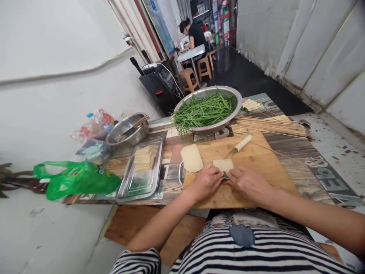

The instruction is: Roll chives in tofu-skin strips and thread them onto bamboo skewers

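Note:
My left hand (208,178) and my right hand (246,182) meet at the near edge of a small pale tofu skin sheet (223,164) on the wooden cutting board (268,167). Both have their fingers closed on that edge, with a bit of green chives (225,175) showing between them. Left of the sheet lies a stack of tofu skin (191,156). Beyond my right hand is a pale cylinder (243,143) with a dark green tapered end; whether it is a roll or a knife I cannot tell. The fingertips are partly hidden.
A metal basin of chives (239,99) stands behind the board, beside thin wooden skewers (273,126) and pale rolls (252,104). To the left are a metal tray (122,192) with sliced sheets, a steel bowl (114,139) and a green bag (76,180). A person (198,38) sits farther back.

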{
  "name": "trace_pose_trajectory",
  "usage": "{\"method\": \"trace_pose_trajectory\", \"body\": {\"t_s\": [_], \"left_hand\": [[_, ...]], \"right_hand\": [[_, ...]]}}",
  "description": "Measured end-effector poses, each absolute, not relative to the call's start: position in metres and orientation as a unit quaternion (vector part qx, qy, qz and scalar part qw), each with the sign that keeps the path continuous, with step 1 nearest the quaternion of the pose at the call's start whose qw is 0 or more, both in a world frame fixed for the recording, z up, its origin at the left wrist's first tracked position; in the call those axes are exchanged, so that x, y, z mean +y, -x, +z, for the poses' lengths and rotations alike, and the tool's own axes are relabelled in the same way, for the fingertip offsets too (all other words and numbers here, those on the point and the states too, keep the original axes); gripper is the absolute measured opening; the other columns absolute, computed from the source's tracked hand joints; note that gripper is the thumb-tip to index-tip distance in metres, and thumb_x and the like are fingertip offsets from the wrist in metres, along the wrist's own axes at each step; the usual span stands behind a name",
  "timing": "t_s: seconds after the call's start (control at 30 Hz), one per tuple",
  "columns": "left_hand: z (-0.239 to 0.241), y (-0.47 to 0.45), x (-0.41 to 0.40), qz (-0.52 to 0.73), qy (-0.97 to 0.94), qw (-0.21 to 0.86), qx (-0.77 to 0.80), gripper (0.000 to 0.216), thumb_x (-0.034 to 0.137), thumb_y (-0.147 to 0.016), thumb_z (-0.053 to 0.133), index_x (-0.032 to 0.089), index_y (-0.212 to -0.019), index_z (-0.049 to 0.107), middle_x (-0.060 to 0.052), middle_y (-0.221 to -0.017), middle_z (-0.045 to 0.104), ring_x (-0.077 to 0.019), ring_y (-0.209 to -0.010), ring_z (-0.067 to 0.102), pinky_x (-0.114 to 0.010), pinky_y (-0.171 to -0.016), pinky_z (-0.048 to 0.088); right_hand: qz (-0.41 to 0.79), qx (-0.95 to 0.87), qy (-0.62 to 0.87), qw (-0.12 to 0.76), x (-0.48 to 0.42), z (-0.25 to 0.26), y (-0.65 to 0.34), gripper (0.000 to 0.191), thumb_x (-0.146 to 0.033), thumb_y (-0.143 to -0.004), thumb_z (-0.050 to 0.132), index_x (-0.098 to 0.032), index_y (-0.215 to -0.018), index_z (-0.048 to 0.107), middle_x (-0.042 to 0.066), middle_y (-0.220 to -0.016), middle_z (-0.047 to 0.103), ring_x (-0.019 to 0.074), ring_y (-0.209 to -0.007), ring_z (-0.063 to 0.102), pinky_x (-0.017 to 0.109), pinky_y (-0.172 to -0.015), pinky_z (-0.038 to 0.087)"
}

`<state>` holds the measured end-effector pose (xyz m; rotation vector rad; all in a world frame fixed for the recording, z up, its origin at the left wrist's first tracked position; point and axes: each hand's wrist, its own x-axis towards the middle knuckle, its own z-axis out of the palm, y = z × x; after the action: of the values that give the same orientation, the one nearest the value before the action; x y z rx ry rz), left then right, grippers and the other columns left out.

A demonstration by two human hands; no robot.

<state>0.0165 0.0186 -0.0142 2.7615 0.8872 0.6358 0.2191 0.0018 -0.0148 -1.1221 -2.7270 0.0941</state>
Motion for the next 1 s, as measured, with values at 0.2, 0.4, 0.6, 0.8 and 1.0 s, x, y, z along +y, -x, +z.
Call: {"method": "trace_pose_trajectory", "body": {"t_s": [0.2, 0.4, 0.6, 0.8, 1.0], "left_hand": [[-0.024, -0.016, 0.018, 0.326, -0.855, 0.194, 0.355, 0.020, 0.032, -0.092, 0.059, 0.018, -0.088, 0.073, -0.005, -0.083, 0.070, -0.0155, -0.077, 0.060, -0.030, -0.071, 0.048], [-0.024, -0.013, 0.019, 0.300, -0.893, 0.116, 0.313, 0.022, 0.026, -0.097, 0.050, 0.018, -0.107, 0.068, -0.005, -0.081, 0.070, -0.0150, -0.073, 0.057, -0.030, -0.070, 0.046], [-0.029, -0.005, 0.020, 0.219, -0.942, -0.022, 0.254, 0.030, 0.018, -0.099, 0.043, 0.020, -0.125, 0.057, -0.005, -0.082, 0.065, -0.0156, -0.076, 0.053, -0.029, -0.070, 0.045], [-0.026, -0.009, 0.019, 0.226, -0.934, -0.006, 0.276, 0.026, 0.019, -0.099, 0.044, 0.012, -0.121, 0.055, -0.005, -0.076, 0.061, -0.0164, -0.074, 0.054, -0.029, -0.068, 0.047], [-0.022, -0.013, 0.019, 0.251, -0.920, 0.061, 0.294, 0.019, 0.019, -0.097, 0.048, 0.015, -0.100, 0.066, -0.006, -0.076, 0.064, -0.0152, -0.072, 0.055, -0.029, -0.068, 0.047]], "right_hand": [[0.330, -0.819, 0.417, 0.216, 0.018, -0.015, -0.231, 0.027, -0.027, -0.093, 0.051, -0.015, -0.082, 0.072, 0.005, -0.083, 0.062, 0.0143, -0.074, 0.055, 0.026, -0.068, 0.041], [0.406, -0.780, 0.413, 0.235, 0.031, -0.015, -0.232, 0.024, -0.026, -0.088, 0.054, -0.016, -0.079, 0.074, 0.006, -0.082, 0.066, 0.0162, -0.075, 0.058, 0.027, -0.069, 0.041], [0.387, -0.792, 0.429, 0.199, 0.036, -0.012, -0.229, 0.022, -0.022, -0.086, 0.056, -0.015, -0.074, 0.073, 0.007, -0.084, 0.067, 0.0160, -0.076, 0.058, 0.026, -0.068, 0.039], [0.370, -0.799, 0.434, 0.187, 0.036, -0.015, -0.230, 0.020, -0.021, -0.084, 0.058, -0.015, -0.069, 0.071, 0.005, -0.079, 0.064, 0.0150, -0.073, 0.055, 0.025, -0.065, 0.036], [0.364, -0.792, 0.456, 0.180, 0.037, -0.014, -0.229, 0.020, -0.023, -0.083, 0.061, -0.016, -0.066, 0.069, 0.003, -0.074, 0.063, 0.0137, -0.066, 0.052, 0.026, -0.062, 0.033]]}}
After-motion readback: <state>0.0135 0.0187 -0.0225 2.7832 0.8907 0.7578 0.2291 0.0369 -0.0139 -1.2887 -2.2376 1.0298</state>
